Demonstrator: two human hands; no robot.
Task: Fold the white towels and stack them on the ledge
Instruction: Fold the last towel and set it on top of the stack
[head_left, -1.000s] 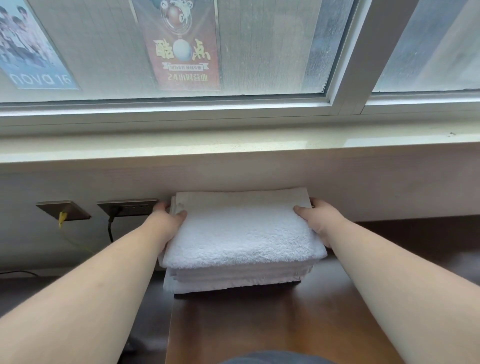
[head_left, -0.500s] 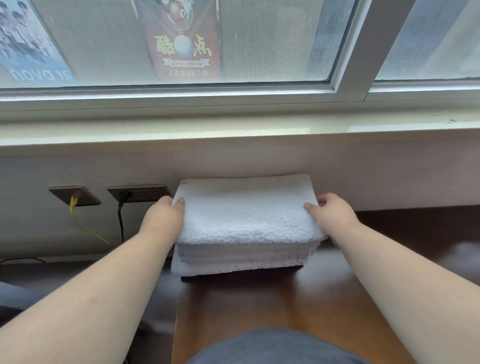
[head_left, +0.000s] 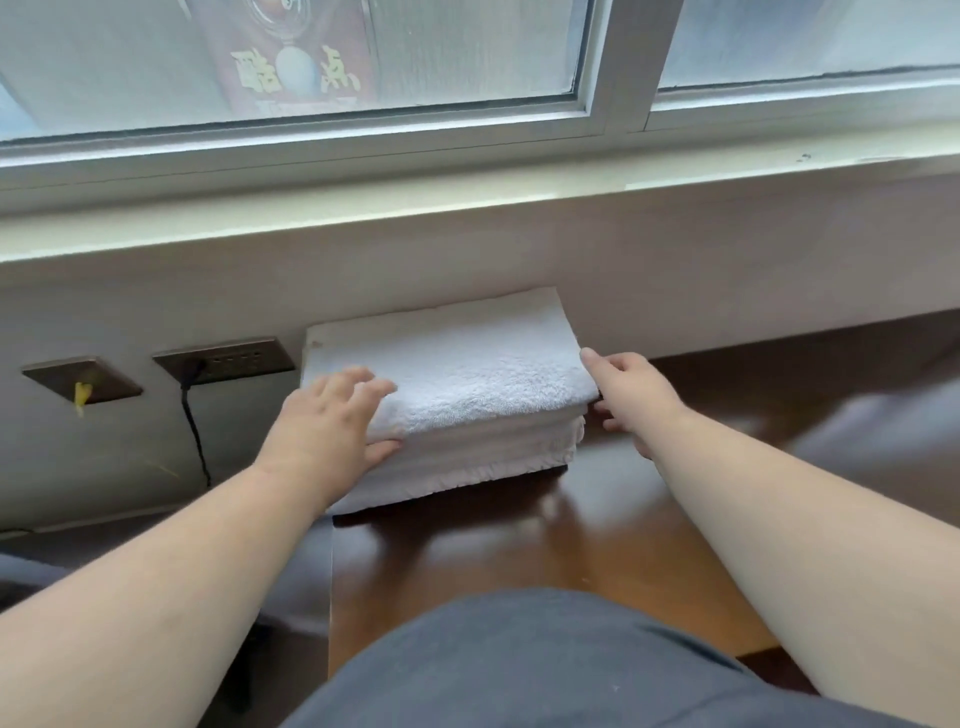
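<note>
A stack of folded white towels (head_left: 467, 374) lies on the dark wooden ledge (head_left: 519, 551), pushed back against the pale wall. My left hand (head_left: 327, 421) rests flat on the stack's near left corner, fingers spread over the top towel and thumb along its front edge. My right hand (head_left: 628, 395) touches the stack's right side with relaxed fingers; one fingertip sits at the top right edge. Neither hand grips a towel.
A pale window sill (head_left: 467, 208) runs above the wall, under a sliding window with a poster behind the glass. Two dark wall sockets (head_left: 223, 358) sit left of the stack, one with a black cable, the other (head_left: 80, 382) with a yellow plug. My dark clothing fills the bottom.
My left hand has slid from the stack's left side onto its top, fingers now spread flat. The right hand stays at the right side. The view has tilted and moved closer.
</note>
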